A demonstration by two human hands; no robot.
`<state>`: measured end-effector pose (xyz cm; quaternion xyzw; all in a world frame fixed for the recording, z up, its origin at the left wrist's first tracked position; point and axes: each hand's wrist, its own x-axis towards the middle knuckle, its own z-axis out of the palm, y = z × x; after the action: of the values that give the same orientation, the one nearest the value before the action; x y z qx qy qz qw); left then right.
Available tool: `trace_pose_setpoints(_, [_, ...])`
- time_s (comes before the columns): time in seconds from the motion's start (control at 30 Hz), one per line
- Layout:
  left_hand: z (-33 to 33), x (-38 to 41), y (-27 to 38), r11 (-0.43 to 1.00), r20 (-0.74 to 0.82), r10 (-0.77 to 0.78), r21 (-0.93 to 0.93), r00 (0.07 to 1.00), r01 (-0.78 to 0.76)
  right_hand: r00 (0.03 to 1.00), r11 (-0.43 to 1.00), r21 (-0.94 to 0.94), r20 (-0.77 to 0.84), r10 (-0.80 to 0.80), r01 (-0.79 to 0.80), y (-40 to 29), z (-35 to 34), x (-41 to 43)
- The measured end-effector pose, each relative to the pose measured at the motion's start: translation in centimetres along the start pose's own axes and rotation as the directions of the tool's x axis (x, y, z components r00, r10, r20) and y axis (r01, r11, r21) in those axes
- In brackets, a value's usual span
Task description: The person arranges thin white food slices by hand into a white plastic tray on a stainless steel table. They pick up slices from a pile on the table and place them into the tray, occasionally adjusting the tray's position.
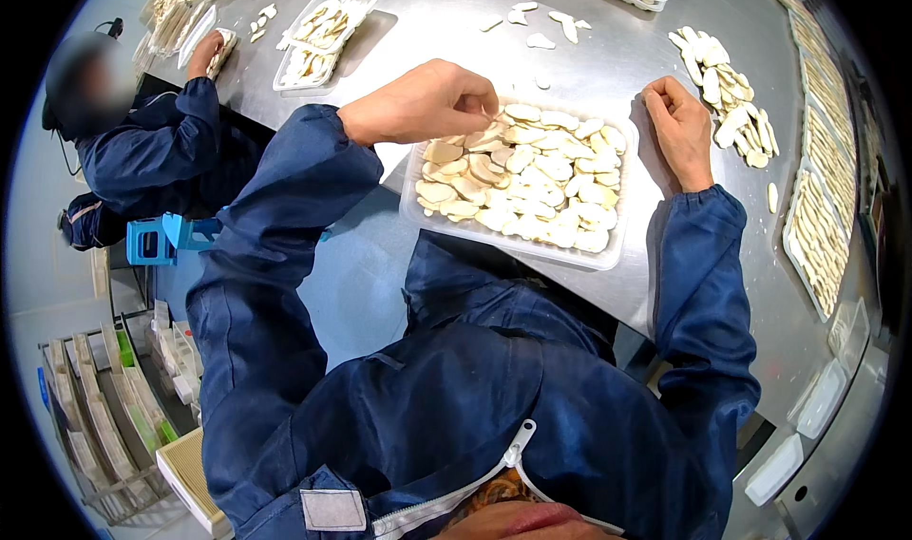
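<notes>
In front of me a clear plastic tray (627,184) holds many overlapping pale slices (527,177), perhaps of a root or mushroom. It sits at the near edge of the steel table. My left hand (431,102) is over the tray's far left corner, thumb and fingertips pinched together above the slices. Whether a slice is between those fingertips is hidden. To the right of the tray, my right hand (680,130) rests by the table surface with its fingers curled in, and nothing shows in it. A loose pile of slices (734,102) lies just beyond that hand.
Long filled trays (819,234) line the right side. A two-part filled container (324,38) and scattered slices (541,40) lie farther back. At the left, a co-worker (149,141) reaches into a small box. Blue stools (151,241) and a rack (107,412) stand below.
</notes>
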<state>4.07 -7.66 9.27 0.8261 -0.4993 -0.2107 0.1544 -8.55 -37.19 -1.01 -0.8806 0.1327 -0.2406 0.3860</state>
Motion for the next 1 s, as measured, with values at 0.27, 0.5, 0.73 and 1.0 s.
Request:
trace_pose_setpoints(0.27, [0.0,3.9,-3.3,0.991,-0.166,0.056,0.128,0.984,-0.035,1.000,1.000,0.006,0.005,-0.010,0.010,-0.4,0.0,0.2])
trace_pose_setpoints(0.5, [0.1,7.5,-3.8,0.995,0.037,-0.064,0.085,0.997,0.061,1.000,1.000,-0.002,0.013,-0.017,0.017,-0.2,-0.1,0.1])
trace_pose_setpoints(0.73, [0.7,8.1,-6.3,0.991,-0.292,-0.017,0.124,0.956,0.055,1.000,0.999,0.025,0.004,-0.026,0.026,-0.4,0.1,0.1])
trace_pose_setpoints(1.0, [-0.4,5.8,-5.0,0.999,-0.026,-0.023,0.025,0.999,0.023,1.000,1.000,-0.009,0.011,0.022,-0.022,-0.5,-0.2,-0.1])
